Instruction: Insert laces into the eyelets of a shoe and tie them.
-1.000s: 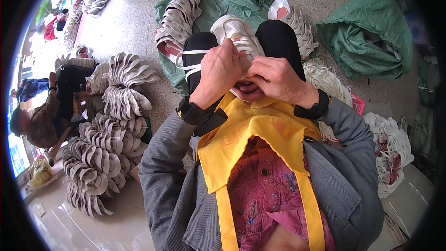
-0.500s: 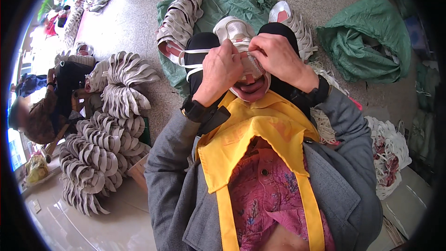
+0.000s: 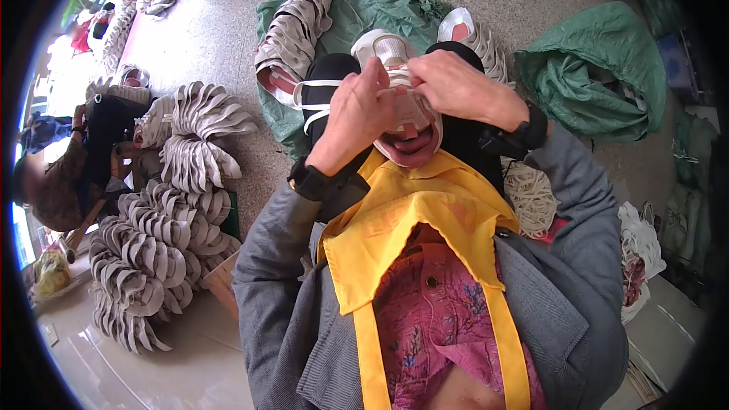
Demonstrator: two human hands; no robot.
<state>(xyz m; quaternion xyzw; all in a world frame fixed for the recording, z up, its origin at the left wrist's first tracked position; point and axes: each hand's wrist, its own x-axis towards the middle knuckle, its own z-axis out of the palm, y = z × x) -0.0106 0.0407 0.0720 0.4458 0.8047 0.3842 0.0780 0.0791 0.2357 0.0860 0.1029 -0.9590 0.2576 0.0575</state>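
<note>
Between my knees rests a white shoe upper (image 3: 416, 112) with pink parts, its toe away from me and its opening toward me. A flat white shoelace (image 3: 323, 83) runs across it and loops out to the left over my dark trouser leg. My left hand (image 3: 358, 112) is closed at the upper's left edge, pinching the lace. On the right edge, my right hand (image 3: 465, 91) is also closed, fingers bent down at the lacing rows. Its fingertips are partly hidden, and the lace seems to be between them.
Stacked uppers (image 3: 292, 34) lie on a green sheet (image 3: 364, 4), with another stack (image 3: 486, 49) to the right. A green sack (image 3: 592, 68) stands farther right. White laces (image 3: 530, 196) are piled by my right thigh. Many uppers (image 3: 144, 258) fill the left; a person (image 3: 61, 190) sits there.
My right hand has shifted slightly toward the toe, and its forearm has swung outward, uncovering more of the lace pile. My left hand has moved only a little, still at the upper's left edge.
</note>
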